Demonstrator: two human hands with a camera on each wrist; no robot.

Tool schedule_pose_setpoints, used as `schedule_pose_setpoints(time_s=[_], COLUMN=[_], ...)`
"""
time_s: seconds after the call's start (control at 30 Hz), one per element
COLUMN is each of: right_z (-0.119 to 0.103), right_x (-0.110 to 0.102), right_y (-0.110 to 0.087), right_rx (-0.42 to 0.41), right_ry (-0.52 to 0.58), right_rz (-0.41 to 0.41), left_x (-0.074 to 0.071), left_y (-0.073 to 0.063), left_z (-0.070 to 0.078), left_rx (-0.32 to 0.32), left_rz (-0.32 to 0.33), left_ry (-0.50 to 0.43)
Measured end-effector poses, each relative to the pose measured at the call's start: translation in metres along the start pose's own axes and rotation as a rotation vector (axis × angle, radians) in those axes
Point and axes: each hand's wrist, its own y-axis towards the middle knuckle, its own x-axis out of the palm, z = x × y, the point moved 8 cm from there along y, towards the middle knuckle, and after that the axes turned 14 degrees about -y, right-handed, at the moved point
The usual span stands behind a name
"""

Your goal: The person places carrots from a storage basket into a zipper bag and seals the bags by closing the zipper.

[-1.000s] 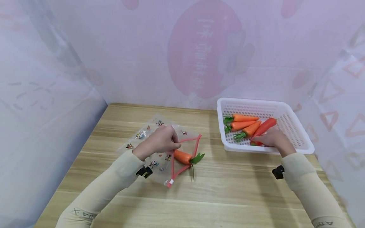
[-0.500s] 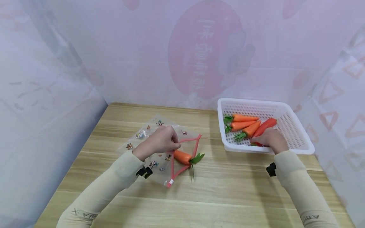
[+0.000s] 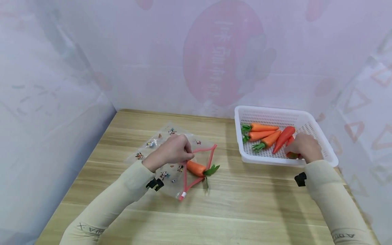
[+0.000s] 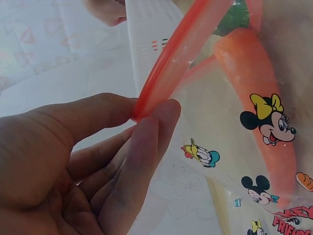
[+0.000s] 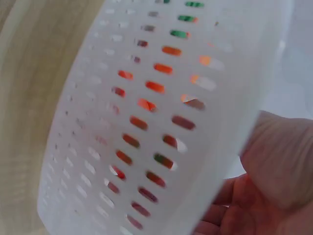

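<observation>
My left hand [image 3: 176,149] pinches the red zip edge of a clear cartoon-printed zip bag [image 4: 225,127] between thumb and fingertips, lifting its mouth apart. A carrot [image 3: 196,168] lies partly inside the bag, its green top sticking out of the opening. Over at the white basket [image 3: 320,136], my right hand [image 3: 304,146] reaches in with its fingers around a red chili pepper [image 3: 293,155], mostly hidden under the hand. Another long red chili pepper [image 3: 283,139] lies just left of it. In the right wrist view the basket wall [image 5: 146,117] hides the fingertips.
Several carrots [image 3: 264,127] with green tops lie in the left half of the basket. The wooden table [image 3: 232,204] bears bag and basket. White printed sheets [image 3: 153,68] stand close behind and at both sides.
My right hand has shifted right inside the basket, drawing one red chili pepper away from the long one, which now shows fully. The left hand and bag have stayed put.
</observation>
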Motion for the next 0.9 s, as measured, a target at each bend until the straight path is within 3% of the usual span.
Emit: schedule_pose_setpoints(time_s=[0.3,0.47,0.67,0.9], right_z=[0.022,0.029,0.04,0.047], right_x=[-0.032,-0.043,-0.051,-0.06], right_y=[-0.014,-0.018,-0.021,-0.029], right_rx=[0.022,-0.019,-0.053,-0.067], right_ry=[-0.062,-0.01,0.062,0.039], right_rz=[0.236,0.345,0.426,0.473], left_x=[0.001,0.001,0.001,0.0], left_y=[0.001,0.0,0.0,0.0], left_z=[0.001,0.001,0.003,0.003], left_rx=[-0.001,-0.003,-0.008,-0.008], left_rz=[-0.005,0.0,-0.006,-0.005], left_ry=[-0.033,-0.036,-0.033,-0.026])
